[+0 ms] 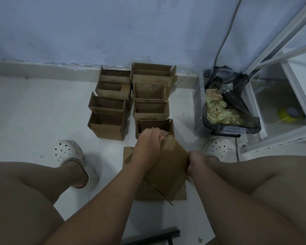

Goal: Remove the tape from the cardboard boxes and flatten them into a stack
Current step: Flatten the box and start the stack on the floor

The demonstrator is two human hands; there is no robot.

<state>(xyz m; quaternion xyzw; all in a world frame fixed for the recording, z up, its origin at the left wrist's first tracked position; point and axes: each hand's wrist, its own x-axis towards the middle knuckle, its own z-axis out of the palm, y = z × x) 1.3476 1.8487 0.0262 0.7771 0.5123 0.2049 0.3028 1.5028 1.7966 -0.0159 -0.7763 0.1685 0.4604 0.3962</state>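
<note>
A brown cardboard box [168,167] is held tilted above the floor between my knees. My left hand [149,145] grips its far top edge, fingers curled over crumpled tape there. My right hand [195,162] grips the box's right edge. Under it lies flattened cardboard [129,156] on the white floor. Several open cardboard boxes [111,110] stand in two rows against the wall beyond my hands.
A bin lined with a black bag [237,103], holding wads of peeled tape [219,110], stands to the right. A white metal rack [281,71] rises at far right with a yellow tape roll [288,113] beneath. My two white clogs [69,152] flank the box.
</note>
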